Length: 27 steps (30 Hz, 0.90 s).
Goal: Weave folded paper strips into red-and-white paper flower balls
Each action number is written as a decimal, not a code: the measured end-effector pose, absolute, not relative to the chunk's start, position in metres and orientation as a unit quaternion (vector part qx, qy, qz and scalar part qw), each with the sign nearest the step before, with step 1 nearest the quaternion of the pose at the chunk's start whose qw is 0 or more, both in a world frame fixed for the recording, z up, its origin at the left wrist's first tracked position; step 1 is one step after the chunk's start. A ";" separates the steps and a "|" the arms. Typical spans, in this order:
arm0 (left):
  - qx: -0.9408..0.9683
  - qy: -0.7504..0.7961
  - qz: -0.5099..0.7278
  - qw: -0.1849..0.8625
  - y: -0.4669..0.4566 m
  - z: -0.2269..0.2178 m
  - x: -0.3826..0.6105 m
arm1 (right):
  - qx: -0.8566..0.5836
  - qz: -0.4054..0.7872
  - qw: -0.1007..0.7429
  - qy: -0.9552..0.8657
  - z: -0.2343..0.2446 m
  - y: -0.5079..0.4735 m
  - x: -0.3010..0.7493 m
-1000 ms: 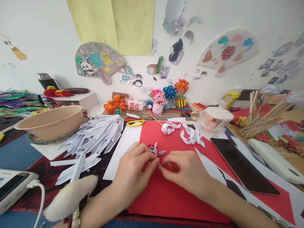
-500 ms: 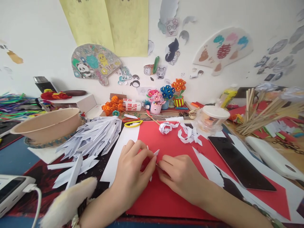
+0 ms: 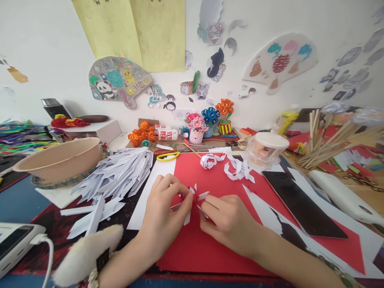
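Note:
Between my hands is a small piece of folded white paper strips (image 3: 203,196), with pointed ends sticking out, above the red sheet (image 3: 192,250). My left hand (image 3: 169,210) pinches the strips' left side between thumb and fingers. With its fingertips closed, my right hand (image 3: 229,220) grips a strip end on the right. My palms hide part of the folded piece. Just beyond lie a white paper flower (image 3: 209,161) on a stick and some curled white paper strips (image 3: 238,170). To the left is a heap of folded white strips (image 3: 120,170).
A beige bowl (image 3: 60,158) and a white device with a cable (image 3: 18,248) stand at left. A black phone (image 3: 303,206), a white power bank (image 3: 345,198) and wooden sticks (image 3: 330,140) lie at right. Yellow-handled scissors (image 3: 168,156) and small flower pots (image 3: 196,136) line the back.
The fingertips of my hands have moved slightly apart, and more white strip ends show between them. The folded paper has turned in my grip.

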<state>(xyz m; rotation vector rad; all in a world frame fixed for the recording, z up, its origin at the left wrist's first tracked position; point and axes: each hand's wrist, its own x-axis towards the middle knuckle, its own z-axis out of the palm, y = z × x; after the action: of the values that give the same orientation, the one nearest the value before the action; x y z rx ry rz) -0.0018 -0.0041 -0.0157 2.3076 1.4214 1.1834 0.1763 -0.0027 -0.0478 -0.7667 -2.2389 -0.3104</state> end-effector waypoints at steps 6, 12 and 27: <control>0.766 0.482 0.407 0.122 -0.002 -0.009 -0.008 | -0.292 -0.163 0.413 -0.847 -0.039 -0.003 0.177; 0.782 0.466 0.398 0.114 0.000 -0.007 -0.012 | -0.282 -0.220 0.396 -0.846 -0.034 -0.006 0.179; 0.777 0.465 0.400 0.140 0.003 -0.004 -0.016 | -0.257 -0.211 0.400 -0.854 -0.033 -0.005 0.181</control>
<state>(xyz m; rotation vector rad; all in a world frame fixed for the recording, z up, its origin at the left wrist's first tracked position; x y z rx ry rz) -0.0156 0.0035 -0.0039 2.2455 1.3432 1.1551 0.1807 -0.0047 -0.0331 -0.6511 -2.1592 -0.5345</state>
